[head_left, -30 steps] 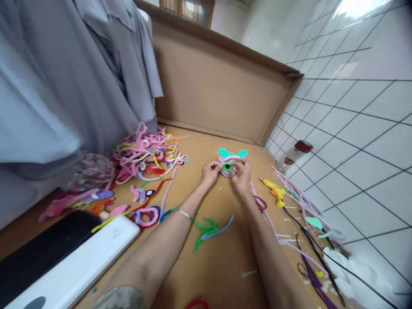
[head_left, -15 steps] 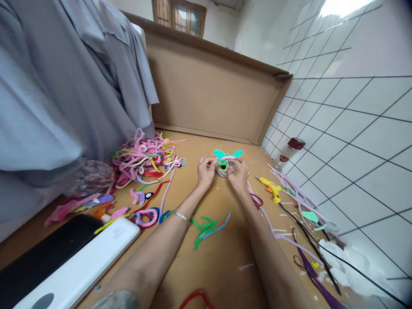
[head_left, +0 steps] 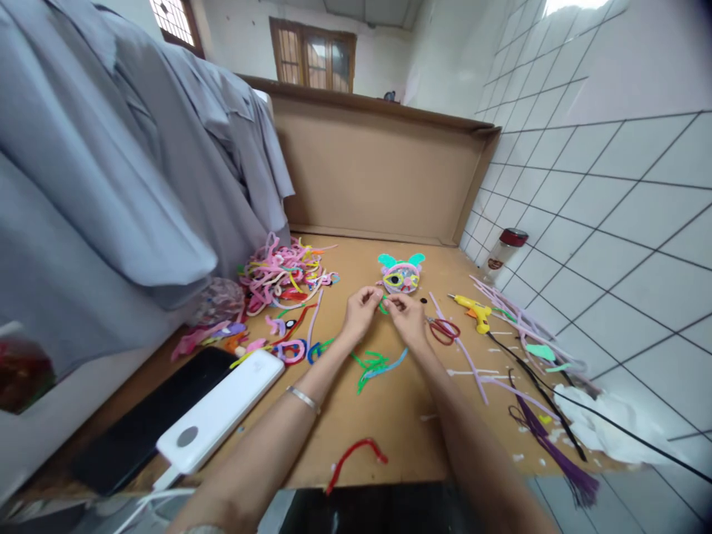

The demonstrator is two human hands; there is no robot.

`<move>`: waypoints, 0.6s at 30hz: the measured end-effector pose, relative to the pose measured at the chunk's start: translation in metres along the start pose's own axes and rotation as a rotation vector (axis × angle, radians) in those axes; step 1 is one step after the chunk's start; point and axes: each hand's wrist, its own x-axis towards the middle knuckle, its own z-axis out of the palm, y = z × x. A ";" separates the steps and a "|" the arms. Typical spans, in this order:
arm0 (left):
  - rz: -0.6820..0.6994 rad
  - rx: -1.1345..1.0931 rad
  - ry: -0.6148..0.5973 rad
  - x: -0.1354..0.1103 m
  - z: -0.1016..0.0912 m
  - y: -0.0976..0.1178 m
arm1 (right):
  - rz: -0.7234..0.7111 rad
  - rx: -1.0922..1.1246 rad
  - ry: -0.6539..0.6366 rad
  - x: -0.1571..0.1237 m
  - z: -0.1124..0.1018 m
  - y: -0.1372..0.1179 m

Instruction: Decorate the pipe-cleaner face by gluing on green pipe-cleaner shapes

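Observation:
My left hand [head_left: 360, 309] and my right hand [head_left: 406, 314] meet over the brown board, fingers pinched together on a small green pipe cleaner piece [head_left: 383, 303]. Just beyond them lies a pipe cleaner craft face [head_left: 400, 276] with teal ears, pink outline and yellow-green eye rings, flat on the board and untouched. Red-handled scissors [head_left: 443, 330] lie right of my right hand. A bunch of green and blue pipe cleaners [head_left: 374, 366] lies between my forearms.
A heap of coloured pipe cleaners [head_left: 283, 276] sits at the left by grey hanging clothes [head_left: 127, 178]. A yellow glue gun [head_left: 472, 309] with black cord, a red-capped bottle [head_left: 503, 250], loose lilac strands, a white power bank [head_left: 222, 408] and a phone lie around. Cardboard wall behind.
Both hands have left the craft face, which now lies on the board, and drawn back toward me, pinching a small green piece. The camera has tilted up and back.

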 end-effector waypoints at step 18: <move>-0.200 -0.202 0.121 -0.030 0.011 -0.022 | 0.113 -0.031 0.092 -0.028 0.005 0.009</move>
